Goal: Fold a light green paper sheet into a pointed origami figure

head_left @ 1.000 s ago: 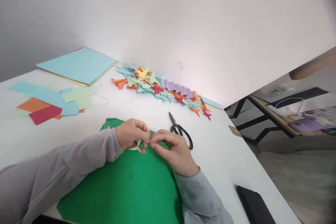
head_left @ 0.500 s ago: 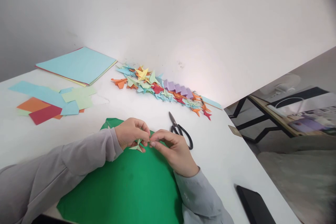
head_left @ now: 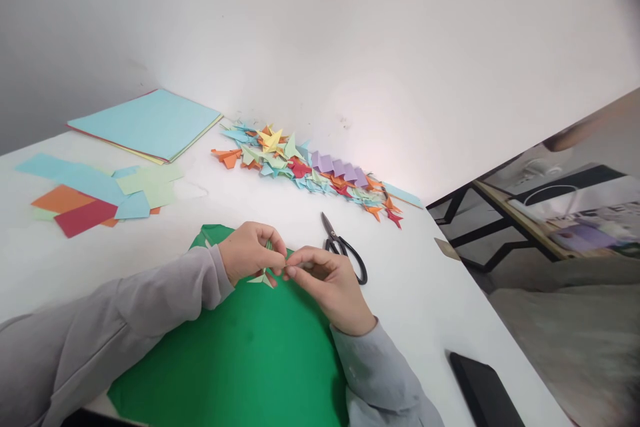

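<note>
A small pale green origami piece [head_left: 261, 279] is held in my left hand [head_left: 250, 255], its pointed folds poking out below and above the closed fingers. Thumb and forefinger of my right hand [head_left: 331, 288] are pinched together, meeting the left fingertips. What lies between the right fingertips is too small and covered to make out. Both hands are above a green sheet [head_left: 240, 353] that covers the near part of the white table. Black-handled scissors [head_left: 345, 248] lie just beyond my right hand, their blades pointing away.
Folded paper pieces in many colours [head_left: 300, 167] lie in a long heap along the wall. Square paper sheets [head_left: 150, 123] are stacked at the back left, with loose cut paper [head_left: 87, 215] in front. A black phone-like object [head_left: 485, 390] rests near the right table edge.
My fingers have shifted slightly around the pale green origami piece, which has tilted a little. Far right, a blurred skin-coloured shape has come into view at the top.
</note>
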The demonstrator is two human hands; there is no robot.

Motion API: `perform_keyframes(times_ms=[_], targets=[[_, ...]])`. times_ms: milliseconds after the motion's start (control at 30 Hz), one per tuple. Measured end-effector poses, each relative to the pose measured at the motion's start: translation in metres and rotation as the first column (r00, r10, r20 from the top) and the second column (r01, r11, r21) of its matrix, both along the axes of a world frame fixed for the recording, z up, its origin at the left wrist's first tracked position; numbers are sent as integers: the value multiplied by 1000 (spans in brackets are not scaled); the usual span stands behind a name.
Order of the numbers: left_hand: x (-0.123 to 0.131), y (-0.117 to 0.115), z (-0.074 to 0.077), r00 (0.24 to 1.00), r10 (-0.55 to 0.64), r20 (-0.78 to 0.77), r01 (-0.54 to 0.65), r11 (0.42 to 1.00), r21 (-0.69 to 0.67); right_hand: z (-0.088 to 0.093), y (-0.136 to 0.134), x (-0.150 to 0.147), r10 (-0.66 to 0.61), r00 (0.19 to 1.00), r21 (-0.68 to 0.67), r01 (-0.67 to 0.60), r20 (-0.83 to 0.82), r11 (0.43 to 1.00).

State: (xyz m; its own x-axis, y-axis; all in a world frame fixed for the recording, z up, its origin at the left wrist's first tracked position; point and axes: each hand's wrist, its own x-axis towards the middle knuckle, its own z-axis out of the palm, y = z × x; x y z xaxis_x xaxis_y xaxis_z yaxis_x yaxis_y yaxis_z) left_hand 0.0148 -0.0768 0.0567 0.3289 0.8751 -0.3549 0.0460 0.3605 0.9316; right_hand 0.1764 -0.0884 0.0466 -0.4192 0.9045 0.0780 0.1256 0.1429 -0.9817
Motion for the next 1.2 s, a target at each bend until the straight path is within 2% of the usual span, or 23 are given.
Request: perform_keyframes(times_ms=[333,733,1067,1200], targets=[[0,-1,2,1000,19,8,-19,999,32,-1,0,-1,-16,1000,34,16,10,999],[-1,-1,1,1000,28,-8,-27,999,32,-2,-2,-5,-106,994,14,106,-8,994],[1,-2,0,998,48,47,-49,998,32,-1,-2,-6,-101,994,-21,100,-51,995],[1,-3,4,998,60,-9,-59,996,62,0,-3,-6,-95,993,-36,93,-64,995]])
